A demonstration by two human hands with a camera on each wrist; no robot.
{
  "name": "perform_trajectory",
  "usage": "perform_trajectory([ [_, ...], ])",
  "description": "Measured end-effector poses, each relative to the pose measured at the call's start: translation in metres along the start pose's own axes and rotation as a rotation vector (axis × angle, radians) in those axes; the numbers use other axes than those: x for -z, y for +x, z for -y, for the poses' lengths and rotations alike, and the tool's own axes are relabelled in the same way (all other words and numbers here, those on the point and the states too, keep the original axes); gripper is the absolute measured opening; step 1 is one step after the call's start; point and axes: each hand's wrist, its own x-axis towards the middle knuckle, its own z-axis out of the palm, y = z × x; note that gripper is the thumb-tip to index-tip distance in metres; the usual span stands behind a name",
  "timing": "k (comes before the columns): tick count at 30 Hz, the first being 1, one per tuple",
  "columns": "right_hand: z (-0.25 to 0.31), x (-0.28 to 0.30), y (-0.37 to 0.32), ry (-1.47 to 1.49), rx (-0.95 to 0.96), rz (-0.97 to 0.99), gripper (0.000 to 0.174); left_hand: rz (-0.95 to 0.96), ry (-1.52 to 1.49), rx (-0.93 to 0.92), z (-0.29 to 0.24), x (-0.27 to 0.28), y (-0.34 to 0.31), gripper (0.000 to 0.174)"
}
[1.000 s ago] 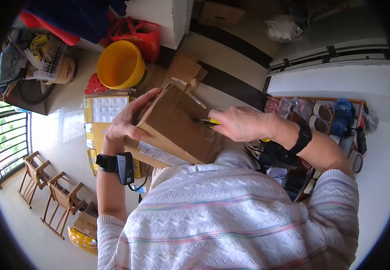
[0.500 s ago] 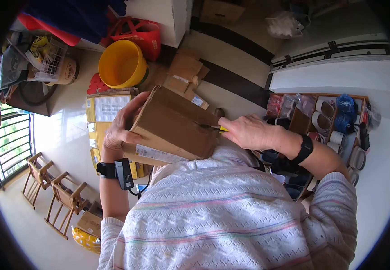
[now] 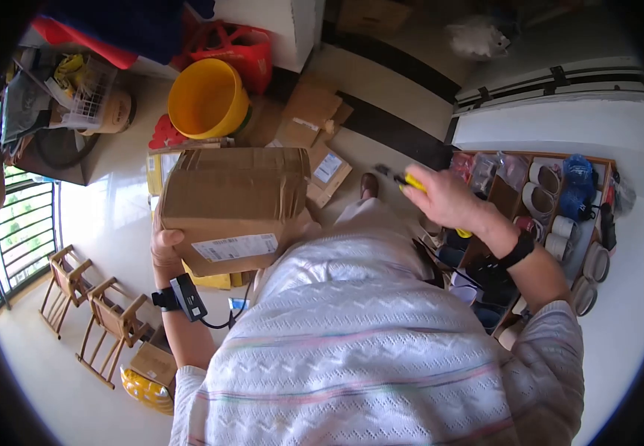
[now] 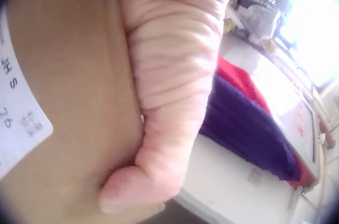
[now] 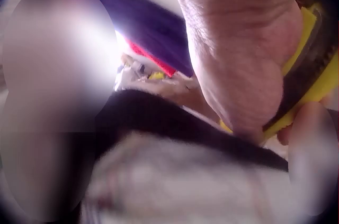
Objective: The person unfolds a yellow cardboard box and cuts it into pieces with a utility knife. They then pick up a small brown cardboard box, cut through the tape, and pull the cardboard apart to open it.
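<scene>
A taped cardboard box (image 3: 225, 193) with a white label (image 3: 234, 247) rests near the lap, its labelled side facing the body. The left hand (image 3: 164, 245) grips its left side; in the left wrist view the thumb of the left hand (image 4: 169, 86) presses on the cardboard (image 4: 69, 76), and the other fingers are hidden. Away from the box, to its right, the right hand (image 3: 444, 197) holds a yellow-and-black tool (image 3: 413, 182) with a dark tip pointing left. The right wrist view shows the right hand (image 5: 238, 49) curled round the yellow handle (image 5: 304, 92).
A yellow bucket (image 3: 206, 100) and a red bag (image 3: 251, 56) stand beyond the box. Flattened cardboard (image 3: 311, 111) lies on the floor. A shoe rack (image 3: 530, 215) is at the right, and two wooden stools (image 3: 114, 312) stand at the left.
The box has turned, so its label side now faces the body more squarely. The right hand has drawn the tool off the box, up and to the right. The left hand has moved slightly left and down.
</scene>
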Motion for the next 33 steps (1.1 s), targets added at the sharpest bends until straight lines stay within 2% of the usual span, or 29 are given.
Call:
perform_trajectory([
  [2, 0.021, 0.012, 0.020, 0.554, -0.360, 0.239, 0.023, 0.024, 0.062, -0.114, -0.007, 0.001, 0.010, 0.085],
  [5, 0.019, -0.013, 0.038, 0.946, -0.359, 0.395, 0.025, 0.067, -0.009, -0.121, -0.001, 0.025, 0.014, 0.081],
  [6, 0.023, -0.016, 0.040, 0.945, -0.358, 0.407, 0.025, 0.056, -0.011, -0.120, 0.003, 0.029, 0.011, 0.081],
  [8, 0.030, -0.021, 0.043, 1.189, -0.369, 0.464, 0.026, -0.016, -0.021, -0.164, 0.008, 0.033, 0.005, 0.078],
  [11, 0.034, -0.029, 0.046, 1.254, -0.383, 0.500, 0.026, 0.058, -0.070, -0.168, 0.020, 0.046, 0.004, 0.074],
  [20, 0.034, -0.046, 0.045, 1.449, -0.459, 0.589, 0.025, 0.000, -0.106, -0.163, 0.034, 0.051, -0.006, 0.075],
  [23, 0.043, -0.044, 0.044, 1.474, -0.516, 0.553, 0.029, -0.062, -0.055, -0.147, 0.038, 0.057, -0.012, 0.076],
  [29, 0.038, -0.048, 0.044, 1.518, -0.469, 0.590, 0.026, -0.026, -0.046, -0.110, 0.044, 0.060, -0.013, 0.076],
  [33, 0.051, -0.046, 0.047, 1.482, -0.404, 0.726, 0.026, -0.029, -0.060, -0.118, 0.034, 0.033, -0.015, 0.078],
])
